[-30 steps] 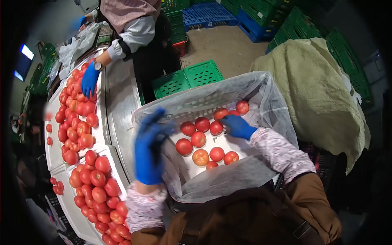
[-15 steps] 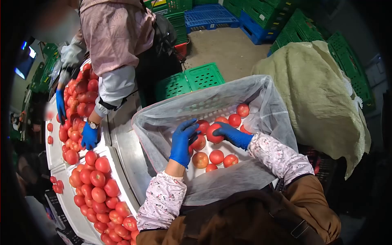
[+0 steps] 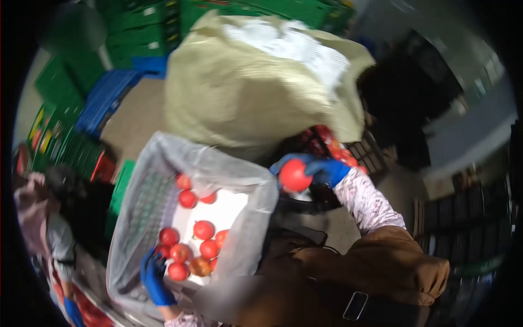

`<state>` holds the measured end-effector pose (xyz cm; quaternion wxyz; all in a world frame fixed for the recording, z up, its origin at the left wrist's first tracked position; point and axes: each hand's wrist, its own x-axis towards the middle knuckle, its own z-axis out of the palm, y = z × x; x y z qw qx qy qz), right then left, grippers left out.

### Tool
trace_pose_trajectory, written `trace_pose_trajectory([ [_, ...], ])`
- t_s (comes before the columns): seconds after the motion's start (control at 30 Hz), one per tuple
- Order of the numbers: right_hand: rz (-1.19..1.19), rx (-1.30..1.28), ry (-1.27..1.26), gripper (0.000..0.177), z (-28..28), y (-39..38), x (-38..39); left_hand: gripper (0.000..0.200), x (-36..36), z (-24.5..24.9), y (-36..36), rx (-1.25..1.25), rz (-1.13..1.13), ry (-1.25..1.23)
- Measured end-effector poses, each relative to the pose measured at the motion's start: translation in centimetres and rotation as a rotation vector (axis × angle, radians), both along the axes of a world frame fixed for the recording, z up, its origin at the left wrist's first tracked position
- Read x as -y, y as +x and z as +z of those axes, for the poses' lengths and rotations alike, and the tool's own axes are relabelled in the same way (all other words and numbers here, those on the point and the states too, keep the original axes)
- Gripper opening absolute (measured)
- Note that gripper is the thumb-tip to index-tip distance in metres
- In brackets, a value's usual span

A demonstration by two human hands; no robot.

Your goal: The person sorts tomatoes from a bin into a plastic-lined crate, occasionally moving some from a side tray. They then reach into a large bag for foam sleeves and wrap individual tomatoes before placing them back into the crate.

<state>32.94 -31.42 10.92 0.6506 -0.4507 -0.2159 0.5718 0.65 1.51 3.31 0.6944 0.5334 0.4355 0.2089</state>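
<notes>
Two blue-gloved hands, well apart: right hand (image 3: 324, 170) lifted clear of the lined crate (image 3: 141, 201), just past its right-hand rim, fingers wrapped round one red tomato (image 3: 293, 175) and clasping it from the far side. Close behind that tomato, a dark crate (image 3: 370, 155) with more red fruit in it, half tucked beneath a pale yellow-green cloth (image 3: 245, 92) heaped over the top. Left hand (image 3: 155, 279) down inside the lined crate at its near left corner, fingers pointing up and loosely parted, right beside the nearest of the loose tomatoes (image 3: 203, 229); too blurred to tell whether touching or gripping any. About ten of those tomatoes scattered over the white floor of the crate, mostly red, one or two paler orange, clustered toward the left hand with a few apart at the far end. Thin translucent liner (image 3: 218, 169) draped over the crate walls and rim. Floral sleeve (image 3: 368, 199) on the right forearm, brown jacket (image 3: 376, 267) below it. Off to the left, green crates (image 3: 65, 87) and a blue pallet (image 3: 109, 98) on the floor, and a co-worker (image 3: 52, 229) at the frame edge, blurred, one blue glove low down
</notes>
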Motion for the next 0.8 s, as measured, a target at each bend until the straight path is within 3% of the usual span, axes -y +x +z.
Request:
trace_pose_trajectory([
  [0.07,-0.482,0.049,-0.206,0.053,0.8,1.2,7.6,0.033,-1.4,-1.3,-1.0,-0.040,-0.032,-0.035],
  [0.13,-0.769,0.163,-0.432,0.051,-1.0,3.7,15.1,0.035,-1.2,-1.4,-0.7,-0.055,-0.032,-0.028],
  [0.2,-1.008,0.371,-0.755,0.053,-2.3,4.5,20.0,0.036,-3.1,-4.7,-1.6,-0.067,-0.069,-0.069],
  [0.23,-1.028,0.361,-0.756,0.053,-3.2,4.6,22.0,0.036,-3.8,-5.7,-1.6,-0.073,-0.067,-0.116],
  [0.3,-0.839,0.678,-1.344,0.052,-5.5,5.0,25.1,0.036,-1.9,-3.8,-0.3,-0.066,-0.078,-0.098],
  [0.4,-0.731,0.750,-1.425,0.048,-14.7,4.4,30.9,0.035,-0.7,-3.0,0.6,-0.070,-0.079,-0.083],
  [0.43,-0.379,1.110,-1.571,0.043,-15.6,4.8,31.4,0.034,-0.6,-3.1,0.7,-0.080,-0.086,-0.084],
  [0.53,-0.538,1.112,-1.525,0.037,-9.5,6.0,23.3,0.032,-1.0,-3.7,0.8,-0.053,-0.022,-0.166],
  [0.6,-0.562,0.353,-0.599,0.026,-1.8,3.0,15.2,0.030,-0.1,-2.6,1.6,-0.008,0.037,-0.123],
  [0.7,0.075,0.606,-0.558,0.017,7.3,-0.5,1.9,0.027,1.0,-0.5,2.0,0.024,0.052,-0.061],
  [0.8,0.350,0.855,-0.325,0.016,6.6,-3.0,-8.1,0.025,0.4,-0.4,1.6,0.116,0.037,0.008],
])
